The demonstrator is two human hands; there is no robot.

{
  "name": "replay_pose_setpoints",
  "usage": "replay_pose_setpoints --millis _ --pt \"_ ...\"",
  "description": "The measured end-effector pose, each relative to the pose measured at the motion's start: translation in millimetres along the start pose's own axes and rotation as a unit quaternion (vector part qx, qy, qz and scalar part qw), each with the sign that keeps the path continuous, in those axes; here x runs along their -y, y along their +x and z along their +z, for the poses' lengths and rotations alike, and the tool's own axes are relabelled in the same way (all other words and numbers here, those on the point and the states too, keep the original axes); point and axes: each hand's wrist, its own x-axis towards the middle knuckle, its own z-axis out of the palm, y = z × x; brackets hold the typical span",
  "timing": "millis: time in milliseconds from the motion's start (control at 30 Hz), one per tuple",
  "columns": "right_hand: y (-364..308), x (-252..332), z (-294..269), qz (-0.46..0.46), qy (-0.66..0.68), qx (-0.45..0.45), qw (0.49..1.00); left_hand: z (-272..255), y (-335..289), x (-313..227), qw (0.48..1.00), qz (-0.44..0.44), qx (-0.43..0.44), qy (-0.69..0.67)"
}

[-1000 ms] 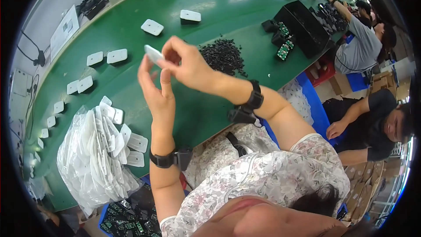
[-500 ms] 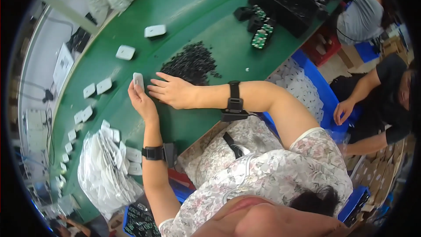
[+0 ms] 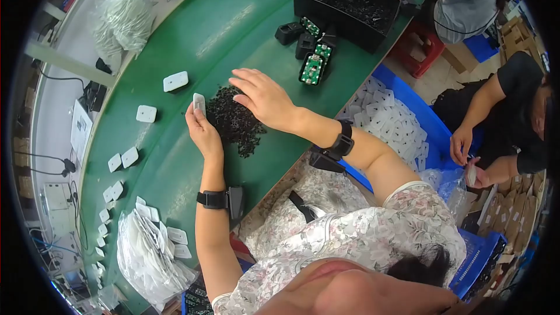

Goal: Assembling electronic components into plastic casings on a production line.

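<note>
My left hand (image 3: pixel 205 134) grips a small white plastic casing (image 3: pixel 199 102) between thumb and fingers, holding it raised beside a pile of small black parts (image 3: pixel 238 131). Over the far side of that pile hovers my right hand (image 3: pixel 267 99), fingers stretched and nothing visible in them. Whether its fingertips touch any of the parts, I cannot tell. More white casings of the same kind lie on the green table: one (image 3: pixel 176 81) just beyond my hands, another (image 3: pixel 146 114) to the left, and several in a line curving toward the lower left.
A plastic bag of white pieces (image 3: pixel 149 251) sits left of my left forearm. Far right stand a black bin (image 3: pixel 344 9) and black housings with green circuit boards (image 3: pixel 312 69). A blue crate (image 3: pixel 389 84) of white pieces borders the table. A co-worker (image 3: pixel 496 111) sits at right.
My right hand has moved away from the casing and out over the black pile. My left hand keeps hold of the casing. The whole view has shifted slightly.
</note>
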Motion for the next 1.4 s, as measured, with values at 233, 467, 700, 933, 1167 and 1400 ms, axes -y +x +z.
replay_pose_setpoints --millis 233,467,700,933,1167,1400 --pt "-27.0 -6.6 23.7 0.05 0.002 0.016 0.999 11.4 3.2 -3.6 0.999 0.005 -0.009 -0.039" --pt "-10.6 -4.0 -52.3 -0.003 -0.014 -0.049 0.999 -51.5 -6.3 5.1 0.994 -0.021 -0.073 -0.074" --pt "-25.0 2.1 -52.4 0.005 -0.052 0.064 0.997 -105.3 -24.6 -11.8 0.972 -0.137 -0.026 -0.19" --pt "-14.9 2.4 -11.3 -0.01 -0.03 0.111 0.993 -113.5 -33.8 -19.8 0.959 -0.165 0.036 -0.228" --pt "8.1 19.5 -16.7 0.002 -0.121 0.115 0.986 -109.6 -37.1 -19.1 0.947 -0.155 0.047 -0.278" --pt "35.8 72.9 10.6 0.199 0.373 0.234 0.876 -113.4 -44.2 -24.0 0.959 -0.096 0.032 -0.266"
